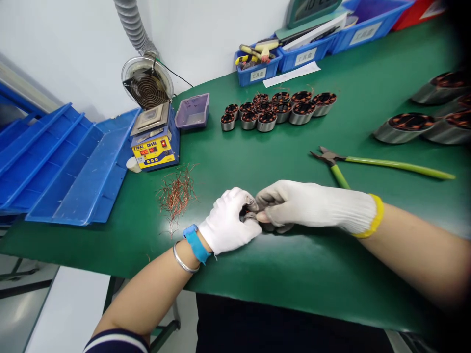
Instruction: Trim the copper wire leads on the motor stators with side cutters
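Observation:
My left hand (232,221), in a white glove, is wrapped round a motor stator (244,212). Only its dark inside and a hint of copper show between the fingers. From the other side my right hand (285,205), gloved in white with a yellow cuff, pinches at the same stator with bent fingers. What the right fingertips grip exactly is hidden. Beyond the right hand lie green-handled cutting pliers (333,158), jaws apart. Left of my hands is a loose heap of copper wire scraps (177,192).
Several wound stators (265,117) stand grouped at the back, and more stators (406,126) at the right. A yellow-and-blue solder pot (156,147), a purple tray (193,113), a fan (147,87) and blue bins (88,171) are on the left. Tool boxes (257,73) line the wall.

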`<state>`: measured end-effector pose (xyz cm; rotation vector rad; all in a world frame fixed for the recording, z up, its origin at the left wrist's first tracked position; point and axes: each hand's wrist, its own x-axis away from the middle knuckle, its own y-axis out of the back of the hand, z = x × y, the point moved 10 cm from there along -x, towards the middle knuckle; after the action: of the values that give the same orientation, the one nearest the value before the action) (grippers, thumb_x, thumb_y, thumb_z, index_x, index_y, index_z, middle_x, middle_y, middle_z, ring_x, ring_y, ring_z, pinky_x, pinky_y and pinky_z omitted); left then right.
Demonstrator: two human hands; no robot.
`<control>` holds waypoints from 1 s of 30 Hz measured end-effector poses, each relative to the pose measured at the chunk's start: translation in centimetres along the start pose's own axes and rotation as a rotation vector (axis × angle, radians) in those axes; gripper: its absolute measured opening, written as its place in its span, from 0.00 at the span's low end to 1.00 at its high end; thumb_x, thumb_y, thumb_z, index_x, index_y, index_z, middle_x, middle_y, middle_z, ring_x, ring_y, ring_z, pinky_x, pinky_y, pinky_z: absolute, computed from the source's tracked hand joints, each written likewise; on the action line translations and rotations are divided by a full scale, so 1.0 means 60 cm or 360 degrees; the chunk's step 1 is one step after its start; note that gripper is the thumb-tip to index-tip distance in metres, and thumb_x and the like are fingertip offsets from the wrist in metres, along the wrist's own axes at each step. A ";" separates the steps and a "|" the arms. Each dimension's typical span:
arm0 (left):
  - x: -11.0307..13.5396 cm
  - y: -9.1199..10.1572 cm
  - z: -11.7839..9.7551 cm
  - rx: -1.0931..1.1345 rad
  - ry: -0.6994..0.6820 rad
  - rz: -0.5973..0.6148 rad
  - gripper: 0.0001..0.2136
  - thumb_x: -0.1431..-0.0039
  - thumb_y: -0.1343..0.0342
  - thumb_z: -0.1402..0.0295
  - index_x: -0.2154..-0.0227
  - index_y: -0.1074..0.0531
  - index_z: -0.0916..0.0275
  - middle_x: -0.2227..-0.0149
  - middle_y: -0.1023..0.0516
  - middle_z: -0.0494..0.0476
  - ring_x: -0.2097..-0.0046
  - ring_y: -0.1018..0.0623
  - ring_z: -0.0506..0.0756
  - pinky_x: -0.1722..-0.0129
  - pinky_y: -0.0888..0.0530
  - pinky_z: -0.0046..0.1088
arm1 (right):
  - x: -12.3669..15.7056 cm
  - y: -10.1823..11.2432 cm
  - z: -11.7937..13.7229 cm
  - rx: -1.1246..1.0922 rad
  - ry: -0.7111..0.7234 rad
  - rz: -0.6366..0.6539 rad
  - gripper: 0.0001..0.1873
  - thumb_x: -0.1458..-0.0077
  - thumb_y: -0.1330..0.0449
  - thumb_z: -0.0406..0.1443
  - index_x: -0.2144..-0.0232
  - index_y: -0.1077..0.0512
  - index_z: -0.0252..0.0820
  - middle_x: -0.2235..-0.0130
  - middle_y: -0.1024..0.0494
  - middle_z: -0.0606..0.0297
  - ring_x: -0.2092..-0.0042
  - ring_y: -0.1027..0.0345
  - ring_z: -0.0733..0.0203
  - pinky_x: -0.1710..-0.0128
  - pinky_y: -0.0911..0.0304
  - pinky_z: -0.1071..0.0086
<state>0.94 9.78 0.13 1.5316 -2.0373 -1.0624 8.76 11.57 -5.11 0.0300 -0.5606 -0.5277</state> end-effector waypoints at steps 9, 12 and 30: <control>0.010 0.005 0.001 0.0088 -0.0046 -0.0034 0.19 0.58 0.44 0.74 0.60 0.38 0.60 0.59 0.28 0.59 0.57 0.26 0.59 0.53 0.27 0.40 | 0.001 -0.022 0.003 -0.0226 -0.0030 -0.0013 0.23 0.56 0.34 0.52 0.76 0.27 0.36 0.76 0.23 0.59 0.75 0.29 0.63 0.76 0.33 0.74; 0.012 -0.002 0.003 0.0284 -0.0078 0.0104 0.32 0.62 0.41 0.73 0.49 0.40 0.63 0.51 0.29 0.65 0.51 0.26 0.63 0.47 0.29 0.46 | 0.002 -0.018 -0.004 -0.0098 -0.0011 -0.0110 0.17 0.49 0.39 0.47 0.75 0.27 0.37 0.76 0.22 0.59 0.74 0.28 0.63 0.73 0.32 0.73; 0.018 0.017 0.028 0.1525 0.0430 0.0211 0.27 0.50 0.33 0.64 0.49 0.38 0.57 0.54 0.25 0.61 0.68 0.18 0.54 0.75 0.21 0.27 | 0.040 -0.001 0.031 -0.0558 0.0407 -0.0336 0.18 0.53 0.36 0.48 0.78 0.29 0.37 0.80 0.28 0.64 0.80 0.37 0.67 0.80 0.41 0.73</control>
<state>-1.20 9.46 -0.34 1.7450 -2.5189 0.2588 9.50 10.53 -2.34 -0.1763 -0.2102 -0.8090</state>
